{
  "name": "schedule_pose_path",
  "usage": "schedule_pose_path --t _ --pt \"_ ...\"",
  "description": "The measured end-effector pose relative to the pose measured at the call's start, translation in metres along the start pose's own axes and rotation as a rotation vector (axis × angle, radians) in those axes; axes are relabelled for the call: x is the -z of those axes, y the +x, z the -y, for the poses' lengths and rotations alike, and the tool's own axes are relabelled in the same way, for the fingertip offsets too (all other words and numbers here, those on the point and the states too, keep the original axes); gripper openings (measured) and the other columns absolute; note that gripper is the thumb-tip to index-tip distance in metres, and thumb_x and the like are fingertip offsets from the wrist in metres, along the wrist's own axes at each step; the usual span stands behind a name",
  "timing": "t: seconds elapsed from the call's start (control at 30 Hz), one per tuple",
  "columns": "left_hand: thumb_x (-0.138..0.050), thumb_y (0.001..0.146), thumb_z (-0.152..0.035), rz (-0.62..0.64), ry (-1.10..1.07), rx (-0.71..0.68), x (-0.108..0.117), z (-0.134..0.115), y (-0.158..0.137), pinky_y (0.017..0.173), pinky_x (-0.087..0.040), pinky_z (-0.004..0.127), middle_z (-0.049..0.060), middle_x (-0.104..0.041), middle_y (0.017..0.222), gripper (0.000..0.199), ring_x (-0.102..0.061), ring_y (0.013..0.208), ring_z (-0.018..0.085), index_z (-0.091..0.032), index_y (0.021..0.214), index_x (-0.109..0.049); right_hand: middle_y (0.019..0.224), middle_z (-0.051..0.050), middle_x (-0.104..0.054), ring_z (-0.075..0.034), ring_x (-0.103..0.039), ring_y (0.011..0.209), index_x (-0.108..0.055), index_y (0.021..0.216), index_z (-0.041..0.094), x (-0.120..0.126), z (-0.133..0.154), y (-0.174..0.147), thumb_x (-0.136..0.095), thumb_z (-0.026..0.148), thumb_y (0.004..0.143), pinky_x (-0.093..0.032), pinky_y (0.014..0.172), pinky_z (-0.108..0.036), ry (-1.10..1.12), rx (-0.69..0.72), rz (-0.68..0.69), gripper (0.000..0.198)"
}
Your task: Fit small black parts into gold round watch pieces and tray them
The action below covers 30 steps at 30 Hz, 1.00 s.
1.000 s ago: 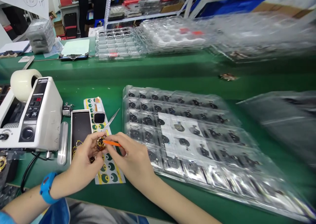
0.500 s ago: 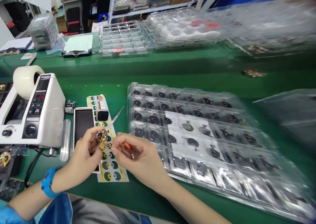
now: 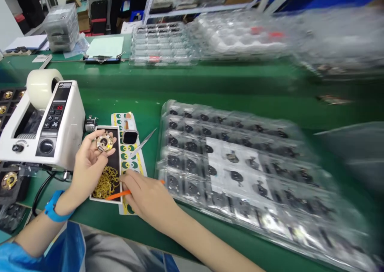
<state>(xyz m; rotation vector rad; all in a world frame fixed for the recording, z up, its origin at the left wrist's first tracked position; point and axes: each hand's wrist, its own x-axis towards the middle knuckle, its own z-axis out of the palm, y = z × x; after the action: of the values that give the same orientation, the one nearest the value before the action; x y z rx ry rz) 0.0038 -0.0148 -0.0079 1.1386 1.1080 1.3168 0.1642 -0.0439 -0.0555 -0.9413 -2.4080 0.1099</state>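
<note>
My left hand (image 3: 91,160) is closed around the edge of a round gold-coloured part (image 3: 105,142) with a dark centre, raised over the upper half of a shallow box. An orange stick (image 3: 118,195) is gripped in my right hand (image 3: 147,192). Its tip reaches the near end of the box (image 3: 121,172), beside a heap of thin yellow rings (image 3: 106,183). Under and beside the box lies a sticker sheet (image 3: 139,160) with green and yellow shapes. On that sheet rest a smartwatch (image 3: 130,136) and a pair of pointed tweezers (image 3: 144,143).
A white tape dispenser (image 3: 67,132) stands on the left, near dark trays of gold parts (image 3: 9,180). Right of my hands, a large clear plastic tray (image 3: 240,208) carries black parts. More clear trays (image 3: 163,44) and a clipboard (image 3: 105,48) sit on the back ledge.
My left hand has moved left with the gold part, away from my right hand. My right hand has moved down-left, and the orange stick now points into the box.
</note>
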Motion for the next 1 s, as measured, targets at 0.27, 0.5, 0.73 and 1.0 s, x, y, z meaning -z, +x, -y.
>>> schedule_pose_path --t 0.27,0.5,0.73,1.0 --pt "-0.073 0.081 -0.030 -0.022 -0.035 0.053 0.008 0.001 0.002 0.089 -0.059 0.035 0.010 -0.073 0.108 0.037 -0.068 0.106 0.026 -0.016 0.113 -0.060 0.081 -0.003 -0.063 -0.014 -0.059 0.070 -0.063 0.093 0.017 0.066 -0.057 0.001 -0.045 0.015 0.092 -0.044 0.063 -0.023 -0.035 -0.295 -0.064 0.018" --pt "-0.072 0.082 -0.038 -0.011 -0.016 0.060 0.009 0.002 -0.003 0.086 -0.060 0.031 0.009 -0.073 0.108 0.040 -0.068 0.104 0.025 -0.016 0.114 -0.062 0.082 -0.009 -0.066 -0.020 -0.062 0.074 -0.067 0.085 0.013 0.149 -0.207 -0.033 -0.054 0.019 0.090 -0.045 0.066 -0.031 -0.309 -0.874 0.031 0.015" --pt "-0.073 0.079 -0.040 0.014 -0.059 0.117 0.002 0.006 -0.001 0.084 -0.060 0.035 0.009 -0.074 0.105 0.040 -0.069 0.102 0.026 -0.018 0.111 -0.061 0.079 0.000 -0.065 -0.012 -0.061 0.068 -0.065 0.085 0.015 0.157 -0.261 -0.062 -0.062 0.038 0.093 -0.051 0.068 -0.028 -0.254 -0.890 0.204 0.024" --pt "-0.069 0.074 -0.024 0.152 -0.195 0.278 0.004 0.000 0.003 0.094 -0.055 0.044 0.006 -0.074 0.098 0.033 -0.070 0.097 0.025 -0.018 0.106 -0.062 0.048 -0.001 -0.051 -0.010 -0.043 0.038 -0.060 0.048 0.021 0.141 -0.264 -0.059 -0.061 0.046 0.086 -0.023 0.043 -0.029 -0.160 -0.607 -0.010 0.045"
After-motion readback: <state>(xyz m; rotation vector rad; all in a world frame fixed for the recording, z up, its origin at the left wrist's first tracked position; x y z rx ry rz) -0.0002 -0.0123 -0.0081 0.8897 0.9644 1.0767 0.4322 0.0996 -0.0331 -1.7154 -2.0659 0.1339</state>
